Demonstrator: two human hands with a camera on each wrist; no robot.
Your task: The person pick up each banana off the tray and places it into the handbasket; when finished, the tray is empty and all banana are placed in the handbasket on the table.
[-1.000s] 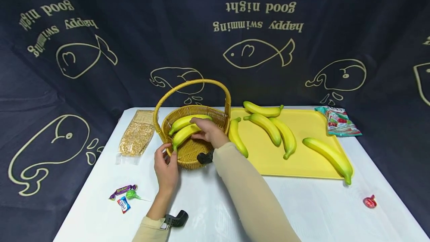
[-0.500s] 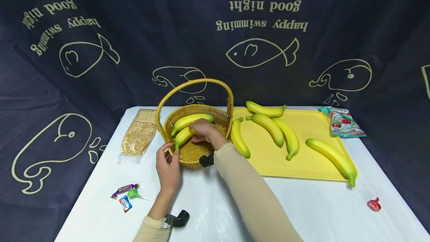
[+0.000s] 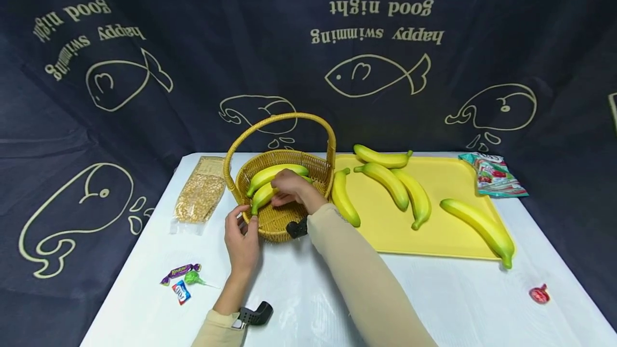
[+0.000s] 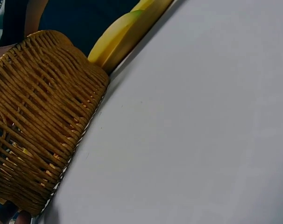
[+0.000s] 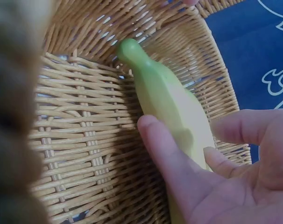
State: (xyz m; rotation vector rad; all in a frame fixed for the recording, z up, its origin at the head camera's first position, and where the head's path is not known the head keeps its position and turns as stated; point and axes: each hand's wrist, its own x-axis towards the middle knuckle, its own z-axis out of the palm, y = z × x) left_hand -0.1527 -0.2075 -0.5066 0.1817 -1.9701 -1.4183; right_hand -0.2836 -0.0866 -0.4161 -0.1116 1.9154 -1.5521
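A wicker basket (image 3: 273,227) with a tall arched handle stands left of a yellow tray. My left hand (image 3: 242,244) holds its near left rim, the thumb in front and the fingers round the side. Two bananas lie in the basket. The rear banana (image 3: 271,174) rests along the back wall. My right hand (image 3: 295,185) reaches in and grips the front banana (image 3: 262,196), covering its middle. In the right wrist view, the thumb lies along one side of this banana (image 5: 153,86), fingers at the other, and its green tip points toward the basket wall.
Several bananas lie on the yellow tray (image 3: 434,240), one banana (image 3: 343,200) right beside the basket. A bag of oats (image 3: 200,191) is at left, with a purple-wrapped candy (image 3: 181,272), a green lollipop (image 3: 192,278) and a small wrapped candy (image 3: 181,292) nearer. At right are a snack packet (image 3: 495,175) and a red candy (image 3: 539,294).
The whole view has shifted slightly. My right fingers have drawn in closer over the front banana, and its far end now shows past the hand. My left hand stays on the rim.
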